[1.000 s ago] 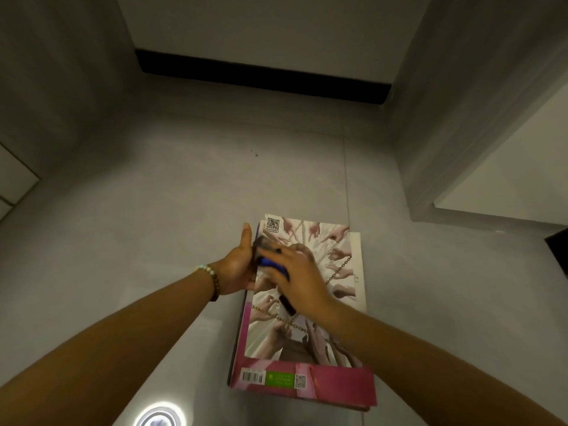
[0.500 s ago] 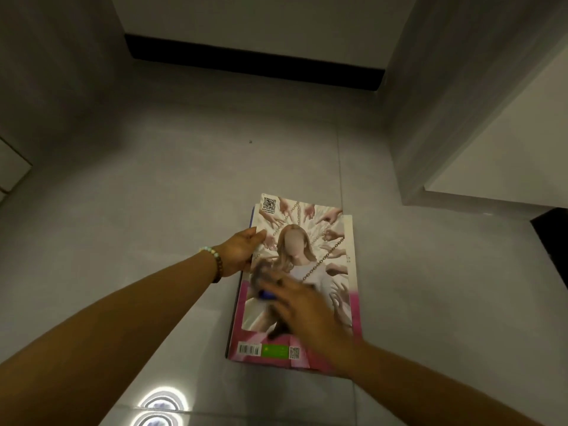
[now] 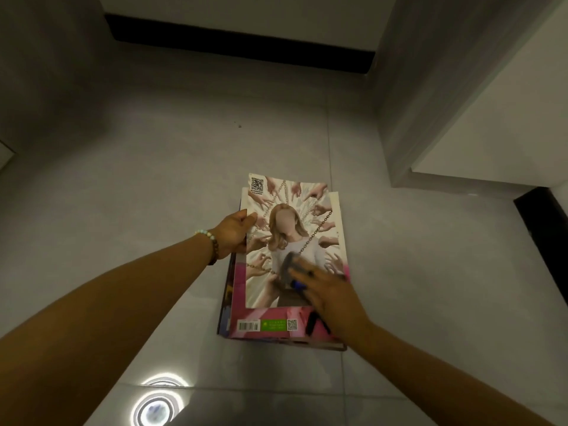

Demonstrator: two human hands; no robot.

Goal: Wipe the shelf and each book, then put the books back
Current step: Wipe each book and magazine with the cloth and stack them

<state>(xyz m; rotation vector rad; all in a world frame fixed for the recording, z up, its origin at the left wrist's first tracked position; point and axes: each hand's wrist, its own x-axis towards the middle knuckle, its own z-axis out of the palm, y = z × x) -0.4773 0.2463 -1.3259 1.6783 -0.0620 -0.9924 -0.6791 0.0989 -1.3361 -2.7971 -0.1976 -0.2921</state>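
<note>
A stack of books lies on the grey tiled floor; the top book has a pink cover with a picture of a figure ringed by hands and chains. My left hand presses on the left edge of that cover, thumb on top. My right hand lies flat on the lower right of the cover, pressing a blurred grey and blue wiping pad against it. Lower books show only as edges at the left side.
A white cabinet or shelf unit rises at the right. A black skirting strip runs along the far wall. A ceiling lamp's reflection shines on the glossy floor near me.
My right hand slid the pad from the top of the cover down toward its lower right. My left hand kept hold of the left edge. The view shifted slightly.
</note>
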